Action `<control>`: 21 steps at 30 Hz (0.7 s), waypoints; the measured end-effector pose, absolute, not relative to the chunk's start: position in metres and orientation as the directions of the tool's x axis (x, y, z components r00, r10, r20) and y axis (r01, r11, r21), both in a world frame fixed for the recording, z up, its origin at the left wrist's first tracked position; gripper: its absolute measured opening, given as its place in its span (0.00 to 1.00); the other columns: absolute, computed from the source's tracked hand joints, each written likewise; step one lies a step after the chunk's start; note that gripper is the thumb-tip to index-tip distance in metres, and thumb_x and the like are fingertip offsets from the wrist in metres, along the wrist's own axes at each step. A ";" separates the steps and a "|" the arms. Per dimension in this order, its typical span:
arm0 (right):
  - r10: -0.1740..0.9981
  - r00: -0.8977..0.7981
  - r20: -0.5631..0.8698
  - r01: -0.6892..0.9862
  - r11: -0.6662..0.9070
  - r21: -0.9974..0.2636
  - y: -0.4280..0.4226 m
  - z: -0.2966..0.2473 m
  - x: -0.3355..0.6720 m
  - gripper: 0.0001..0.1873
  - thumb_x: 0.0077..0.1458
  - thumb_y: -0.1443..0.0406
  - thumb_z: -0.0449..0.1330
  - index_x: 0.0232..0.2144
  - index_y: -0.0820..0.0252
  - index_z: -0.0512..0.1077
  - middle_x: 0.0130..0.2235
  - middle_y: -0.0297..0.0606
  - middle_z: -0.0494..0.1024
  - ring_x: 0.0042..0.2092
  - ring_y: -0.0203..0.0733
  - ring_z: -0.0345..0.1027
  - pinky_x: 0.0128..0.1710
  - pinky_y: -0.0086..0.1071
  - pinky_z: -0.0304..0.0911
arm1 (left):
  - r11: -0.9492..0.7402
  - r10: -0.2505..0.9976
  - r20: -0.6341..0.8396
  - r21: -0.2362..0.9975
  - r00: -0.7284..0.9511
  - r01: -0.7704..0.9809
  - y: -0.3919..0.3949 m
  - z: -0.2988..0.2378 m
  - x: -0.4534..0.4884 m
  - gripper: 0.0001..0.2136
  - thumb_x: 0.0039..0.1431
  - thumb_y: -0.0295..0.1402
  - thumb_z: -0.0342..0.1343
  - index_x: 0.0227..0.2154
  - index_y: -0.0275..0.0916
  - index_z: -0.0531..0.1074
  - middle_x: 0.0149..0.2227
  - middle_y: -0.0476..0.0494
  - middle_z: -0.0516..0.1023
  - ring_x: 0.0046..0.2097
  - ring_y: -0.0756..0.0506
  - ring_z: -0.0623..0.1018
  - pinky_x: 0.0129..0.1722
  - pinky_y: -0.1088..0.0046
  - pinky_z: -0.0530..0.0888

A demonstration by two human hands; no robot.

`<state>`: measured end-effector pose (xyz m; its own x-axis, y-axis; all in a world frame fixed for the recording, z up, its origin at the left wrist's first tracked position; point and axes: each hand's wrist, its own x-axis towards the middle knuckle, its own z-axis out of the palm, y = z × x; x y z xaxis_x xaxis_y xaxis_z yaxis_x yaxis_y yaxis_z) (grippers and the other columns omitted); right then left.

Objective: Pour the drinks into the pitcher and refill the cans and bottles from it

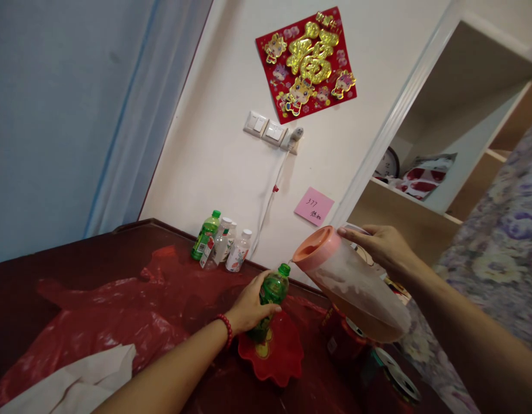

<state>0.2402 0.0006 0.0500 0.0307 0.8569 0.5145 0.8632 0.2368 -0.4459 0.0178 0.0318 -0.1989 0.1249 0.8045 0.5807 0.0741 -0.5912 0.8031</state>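
My left hand (253,305) is wrapped round a green plastic bottle (275,287) that has no cap on its mouth. The bottle stands upright, its base over a red scalloped dish (283,353). In my right hand (382,244) is a frosted plastic pitcher (360,293) with an orange lid (317,247), gripped on its far side where the handle is mostly hidden. The pitcher is tilted to the left and holds some brownish liquid. Its spout is close to the bottle's mouth, and a small trickle seems to show at the spout.
A capped green bottle (205,236) and several white-capped bottles, one a white bottle (238,251), stand by the wall. A red plastic bag (102,310) and white cloth (71,382) lie left. Opened cans (399,385) stand right, beside a floral curtain (490,259). A plugged cord (270,201) hangs behind.
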 end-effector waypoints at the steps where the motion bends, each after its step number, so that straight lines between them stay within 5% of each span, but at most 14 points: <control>1: 0.857 0.033 0.514 0.863 0.235 -0.448 0.001 0.050 0.240 0.35 0.42 0.36 0.61 0.31 0.62 0.78 0.16 0.28 0.59 0.20 0.35 0.51 0.21 0.32 0.45 | -0.594 0.803 0.584 0.801 0.124 0.075 0.032 -0.199 0.018 0.37 0.45 0.24 0.66 0.60 0.41 0.62 0.59 0.38 0.70 0.59 0.37 0.70 0.61 0.59 0.64; 21: 0.852 0.020 0.523 0.865 0.247 -0.437 0.000 0.051 0.238 0.36 0.43 0.35 0.61 0.32 0.62 0.78 0.16 0.28 0.58 0.20 0.35 0.50 0.21 0.32 0.44 | -0.608 0.792 0.598 0.791 0.126 0.072 0.033 -0.201 0.017 0.36 0.45 0.26 0.66 0.59 0.42 0.63 0.59 0.39 0.71 0.59 0.37 0.70 0.62 0.59 0.64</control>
<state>0.2384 0.0005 0.0506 0.0204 0.8520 0.5232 0.8650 0.2474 -0.4365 0.0175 0.0334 -0.2007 0.1260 0.7919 0.5975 0.0717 -0.6080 0.7907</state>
